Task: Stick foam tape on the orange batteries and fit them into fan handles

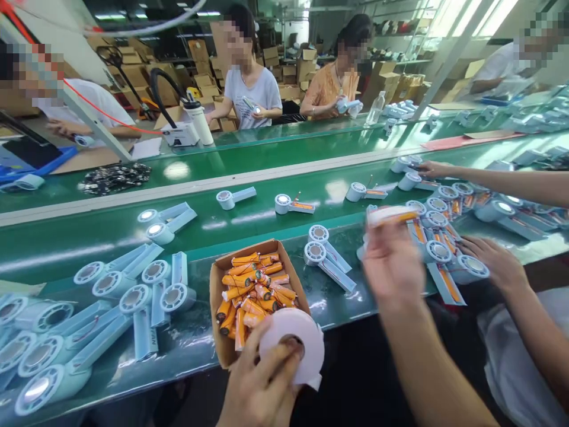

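Observation:
A white roll of tape [313, 350] is gripped by my left hand [267, 379], with fingers through its core, at the front edge of the bench. Just behind the roll, an open cardboard box [214, 284] holds several orange-wrapped batteries [244, 279]. Raised over the bench at right, my right hand [393, 267] is blurred by motion. Its fingers are closed on an orange battery [406, 215] with a white strip along it. Two light-blue handheld fan bodies [326, 261] lie between the box and this hand.
More fan bodies [111, 284] crowd the bench at left, others ride the green conveyor belt [249, 237]. At right, a co-worker's hands [493, 261] are among piled fan bodies [438, 252] with orange batteries inside. Several people work across the belt, near a clear bottle [376, 108].

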Motion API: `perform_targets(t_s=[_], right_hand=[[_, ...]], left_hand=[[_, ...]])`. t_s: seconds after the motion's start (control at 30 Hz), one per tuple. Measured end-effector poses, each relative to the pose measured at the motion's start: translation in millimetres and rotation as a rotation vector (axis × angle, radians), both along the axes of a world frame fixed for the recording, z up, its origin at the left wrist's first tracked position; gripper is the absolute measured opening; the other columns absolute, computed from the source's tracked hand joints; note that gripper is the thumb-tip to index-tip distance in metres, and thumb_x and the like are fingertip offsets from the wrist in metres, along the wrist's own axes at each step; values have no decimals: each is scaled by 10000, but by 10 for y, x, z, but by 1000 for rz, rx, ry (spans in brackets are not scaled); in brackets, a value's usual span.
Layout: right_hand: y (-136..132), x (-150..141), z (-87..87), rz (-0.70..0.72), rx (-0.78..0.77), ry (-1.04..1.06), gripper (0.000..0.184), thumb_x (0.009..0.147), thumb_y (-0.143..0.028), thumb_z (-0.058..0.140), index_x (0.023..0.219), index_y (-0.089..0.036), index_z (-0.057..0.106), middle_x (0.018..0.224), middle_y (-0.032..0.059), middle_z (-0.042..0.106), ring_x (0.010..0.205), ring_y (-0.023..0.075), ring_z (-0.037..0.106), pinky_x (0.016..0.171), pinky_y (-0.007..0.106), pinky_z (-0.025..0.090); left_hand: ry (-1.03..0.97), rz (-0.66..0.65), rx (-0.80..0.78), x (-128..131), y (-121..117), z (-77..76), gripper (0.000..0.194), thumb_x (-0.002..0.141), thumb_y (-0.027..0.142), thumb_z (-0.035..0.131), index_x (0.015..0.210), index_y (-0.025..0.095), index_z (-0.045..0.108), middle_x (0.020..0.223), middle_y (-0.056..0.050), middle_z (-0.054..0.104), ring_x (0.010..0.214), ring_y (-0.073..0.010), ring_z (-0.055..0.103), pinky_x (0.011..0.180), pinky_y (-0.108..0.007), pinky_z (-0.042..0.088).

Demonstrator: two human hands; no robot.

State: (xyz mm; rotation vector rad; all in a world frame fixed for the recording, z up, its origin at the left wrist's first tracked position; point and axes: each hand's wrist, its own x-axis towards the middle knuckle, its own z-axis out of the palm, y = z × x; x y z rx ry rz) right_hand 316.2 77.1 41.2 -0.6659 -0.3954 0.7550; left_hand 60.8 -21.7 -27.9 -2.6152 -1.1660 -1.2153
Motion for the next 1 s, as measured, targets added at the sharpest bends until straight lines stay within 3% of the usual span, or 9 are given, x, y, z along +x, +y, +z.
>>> perform_targets(t_s=[0.1,0.2,0.33,0.43,0.53,0.63,0.77,0.87,1.0], right_hand=[[112,419,204,-31,64,-63,395,647,-208,1003,965,-281,782,989,-51,812,941,93,779,860,146,647],[-88,461,26,179,-59,-179,554,645,-220,1004,1133,-309,757,984,-10,826,940,160,813,791,193,670],[-360,345,-333,329,-155,-324,503,731,-232,972,1136,-356,703,966,22,840,909,237,833,778,301,692],[-352,315,-390,349,-126,-415,442,755,-238,963,1068,-373,681,970,14,849,889,244,835,794,330,690],[-256,379,-351,373,-121,-512,417,770,-262,955,1063,-380,683,984,28,854,856,250,836,773,323,690],[-139,536,-280,382,-176,-609,419,768,-273,952,1087,-366,696,1007,55,852,849,269,837,753,338,698],[240,541,-74,450,-233,-744,517,726,-290,973,1155,-308,686,954,79,846,817,273,834,735,358,704],[862,237,-13,631,-210,-859,575,688,-346,977,1168,-249,675,1013,85,837,894,266,827,842,407,695],[1746,-270,-247,782,-189,-1088,453,799,-275,852,1201,-232,649,939,35,826,885,224,821,884,387,672]], left_hand=[[154,-33,-142,-280,394,216,370,841,270,815,1205,225,769,1192,-84,783,1382,-382,575,1143,-548,544],[230,-156,-414,-540,1128,484,186,904,386,759,1011,241,807,1120,-59,807,1243,-312,680,1084,-461,580],[380,252,-533,-492,2351,656,368,1061,378,466,1116,207,787,1219,-81,784,1153,-241,711,1057,-378,563],[487,382,-512,-279,3156,598,444,1040,343,499,1415,170,662,1529,-169,608,1439,-353,521,1212,-534,420],[579,430,-531,-163,3660,491,453,1002,348,614,1425,189,639,1598,-192,522,1518,-423,401,1203,-682,366],[665,394,-565,-168,3840,404,387,980,376,694,1308,172,678,1429,-151,636,1372,-341,559,1130,-615,475],[731,202,-563,-218,3692,267,192,903,212,701,1083,203,765,1313,-124,697,1272,-309,600,1003,-448,556],[764,56,-589,-256,3519,197,156,801,135,698,882,233,789,1144,-102,768,1167,-291,647,925,-360,550],[739,-87,-651,-276,3454,237,89,789,201,723,822,257,784,1089,-21,808,1074,-222,694,887,-276,512]])
